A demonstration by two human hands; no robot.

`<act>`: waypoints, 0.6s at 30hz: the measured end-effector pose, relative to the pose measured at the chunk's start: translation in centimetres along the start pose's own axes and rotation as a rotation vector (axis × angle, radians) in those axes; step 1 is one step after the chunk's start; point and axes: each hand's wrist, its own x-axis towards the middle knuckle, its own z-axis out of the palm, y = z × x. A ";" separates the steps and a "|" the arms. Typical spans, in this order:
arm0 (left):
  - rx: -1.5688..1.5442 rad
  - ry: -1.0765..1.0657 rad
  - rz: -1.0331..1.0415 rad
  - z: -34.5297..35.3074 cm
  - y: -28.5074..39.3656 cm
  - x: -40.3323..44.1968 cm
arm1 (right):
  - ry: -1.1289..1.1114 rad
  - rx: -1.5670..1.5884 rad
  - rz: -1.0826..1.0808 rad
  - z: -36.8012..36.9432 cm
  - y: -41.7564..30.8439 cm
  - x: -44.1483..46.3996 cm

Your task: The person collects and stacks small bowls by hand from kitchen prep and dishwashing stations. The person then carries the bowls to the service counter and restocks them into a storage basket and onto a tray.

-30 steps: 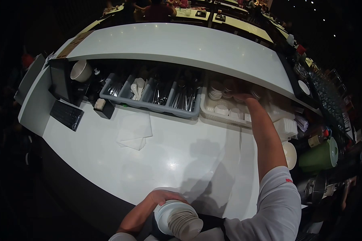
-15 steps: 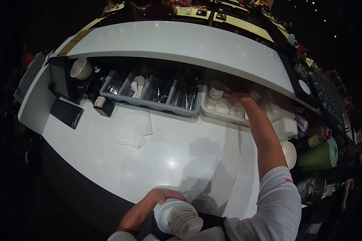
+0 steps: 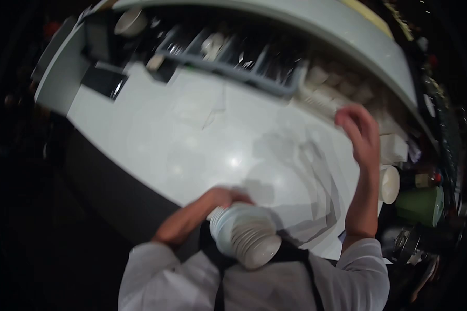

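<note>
Against my torso, my left hand (image 3: 230,198) grips a stack of white dishes. Wider pale plates or bowls (image 3: 222,228) are at the back of the stack, and nested small white bowls (image 3: 258,248) lean in front of them. My right hand (image 3: 360,129) is in the air by the front edge of a pale plastic basket (image 3: 321,101), fingers loosely curled and apart. I see nothing in it, though motion blurs it. Small white cups or bowls (image 3: 350,83) are inside the basket, blurred.
A grey cutlery tray (image 3: 233,75) with white spoons (image 3: 213,45) stands under the counter's raised shelf (image 3: 342,26). At left are a black folder-like item (image 3: 104,81) and a white bowl (image 3: 131,22). A green container (image 3: 421,206) and cream bowl (image 3: 389,185) stand at right.
My right hand has come out of the basket and back toward me. The head view has shifted, so the counter appears higher. My left hand still holds the dish stack.
</note>
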 end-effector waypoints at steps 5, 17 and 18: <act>0.058 -0.083 -0.048 3.2 3.9 2.2 | -0.711 -0.099 -0.463 6.6 -7.0 -10.9; 0.384 -0.064 -0.219 2.0 4.6 3.1 | -1.010 -0.804 -0.704 8.0 -10.3 -13.5; 0.311 -0.065 -0.216 3.1 5.6 3.1 | -0.942 -0.735 -0.783 7.9 -9.9 -13.6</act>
